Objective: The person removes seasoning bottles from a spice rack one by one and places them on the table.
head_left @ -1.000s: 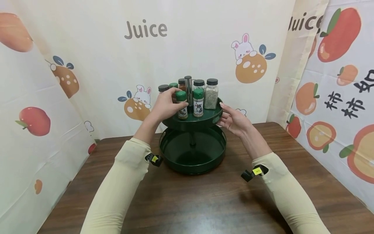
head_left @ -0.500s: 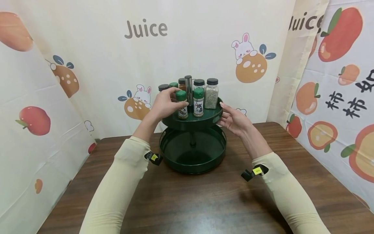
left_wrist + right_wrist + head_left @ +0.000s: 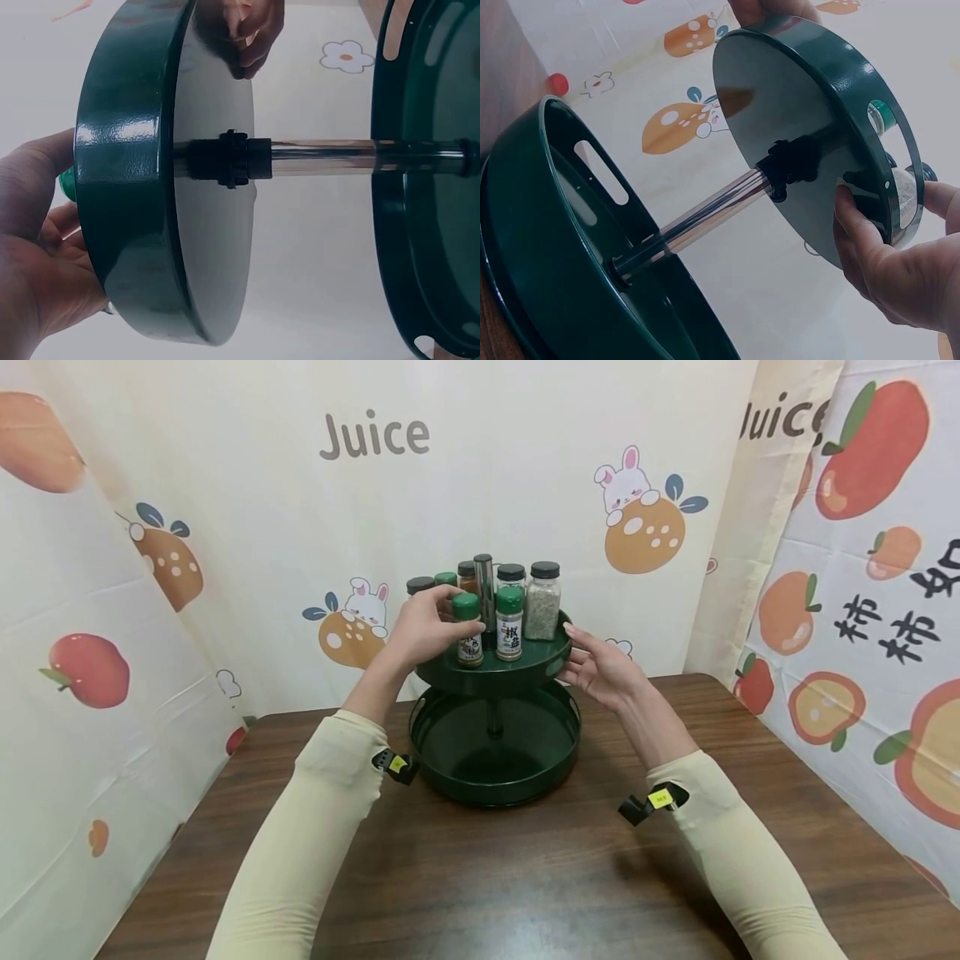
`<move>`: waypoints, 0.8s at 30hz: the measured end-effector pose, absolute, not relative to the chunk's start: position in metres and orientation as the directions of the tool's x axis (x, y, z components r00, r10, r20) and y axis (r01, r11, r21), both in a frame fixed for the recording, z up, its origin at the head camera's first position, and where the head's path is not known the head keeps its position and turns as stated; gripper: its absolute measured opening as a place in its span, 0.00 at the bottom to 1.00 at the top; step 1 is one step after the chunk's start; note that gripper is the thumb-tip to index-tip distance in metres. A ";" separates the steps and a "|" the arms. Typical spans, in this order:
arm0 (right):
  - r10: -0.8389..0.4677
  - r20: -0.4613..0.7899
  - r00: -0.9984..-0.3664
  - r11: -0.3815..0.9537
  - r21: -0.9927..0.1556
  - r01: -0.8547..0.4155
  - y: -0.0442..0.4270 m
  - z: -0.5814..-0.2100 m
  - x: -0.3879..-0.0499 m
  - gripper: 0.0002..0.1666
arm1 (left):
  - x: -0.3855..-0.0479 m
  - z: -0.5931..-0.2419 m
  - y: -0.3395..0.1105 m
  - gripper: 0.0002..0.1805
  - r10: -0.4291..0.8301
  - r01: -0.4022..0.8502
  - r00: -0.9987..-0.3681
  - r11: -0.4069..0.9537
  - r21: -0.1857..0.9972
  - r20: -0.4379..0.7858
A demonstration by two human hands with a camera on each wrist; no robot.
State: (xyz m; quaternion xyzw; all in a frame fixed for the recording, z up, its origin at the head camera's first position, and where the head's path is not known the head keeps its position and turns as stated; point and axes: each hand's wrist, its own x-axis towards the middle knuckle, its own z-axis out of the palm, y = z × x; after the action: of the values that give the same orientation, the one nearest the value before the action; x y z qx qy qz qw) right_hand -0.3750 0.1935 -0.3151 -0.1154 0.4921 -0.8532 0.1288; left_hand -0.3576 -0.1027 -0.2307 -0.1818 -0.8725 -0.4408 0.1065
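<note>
A two-tier dark green turntable rack stands on the table, its upper tray point(image 3: 498, 681) joined to the lower tray point(image 3: 487, 793) by a metal post. My left hand point(image 3: 420, 628) pinches a green-capped spice jar point(image 3: 469, 647) at the upper tray's front left. In the left wrist view the tray wall hides most of that jar; part of its green cap point(image 3: 67, 184) shows. My right hand point(image 3: 606, 670) grips the upper tray's right rim, thumb at the edge and fingers underneath, as the right wrist view shows. The lower tray holds nothing visible.
Another green-capped jar point(image 3: 509, 631) stands beside the pinched one. A tall black-lidded jar point(image 3: 543, 610) is at the right, with several more jars behind the post point(image 3: 484, 597). A wooden table point(image 3: 480, 877) meets printed curtains point(image 3: 510, 460) at back and sides.
</note>
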 end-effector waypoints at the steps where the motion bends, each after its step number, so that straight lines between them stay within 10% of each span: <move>1: -0.331 0.067 -0.941 -0.480 -0.871 0.107 0.193 -0.315 -0.375 0.36 | -0.357 -0.231 -0.103 0.29 0.224 0.411 -0.911 0.542 0.733 0.345; 24: -0.320 0.031 -0.947 -0.461 -0.878 0.128 0.192 -0.309 -0.369 0.39 | -0.355 -0.222 -0.103 0.28 0.254 0.402 -0.914 0.456 0.794 0.316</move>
State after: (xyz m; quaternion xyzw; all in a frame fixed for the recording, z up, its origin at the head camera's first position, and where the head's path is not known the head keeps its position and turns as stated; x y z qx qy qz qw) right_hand -0.3690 0.1916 -0.3094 -0.0960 0.5019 -0.8494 0.1319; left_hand -0.3553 -0.1031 -0.2221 -0.1930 -0.8499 -0.4844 0.0762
